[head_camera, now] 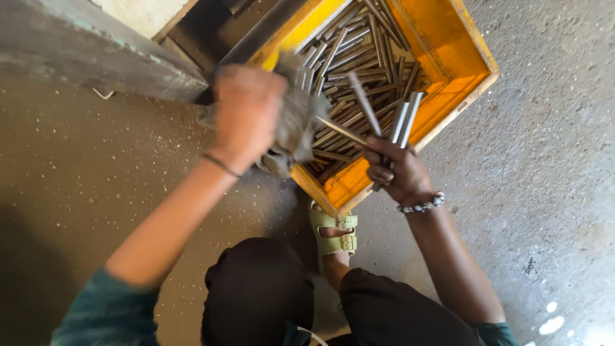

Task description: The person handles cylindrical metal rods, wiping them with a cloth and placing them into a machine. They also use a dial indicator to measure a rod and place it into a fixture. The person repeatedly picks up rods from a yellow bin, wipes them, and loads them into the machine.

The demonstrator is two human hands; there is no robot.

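Metal rods (402, 122) in right hand (397, 172), yellow crate (448, 57) — gritty concrete floor (544, 160)

The far end of the yellow crate (448, 45) runs off the top edge, and the grey rag (296, 122) hides its near-left corner and the left hand's (246, 115) fingers.

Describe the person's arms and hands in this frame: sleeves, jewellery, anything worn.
Both forearms are bare, with dark teal sleeves pushed up near the elbows. The left hand has no glove; a thin dark band circles its wrist. The right hand is also ungloved, with a beaded bracelet of pale and dark beads at the wrist. No rings can be made out.
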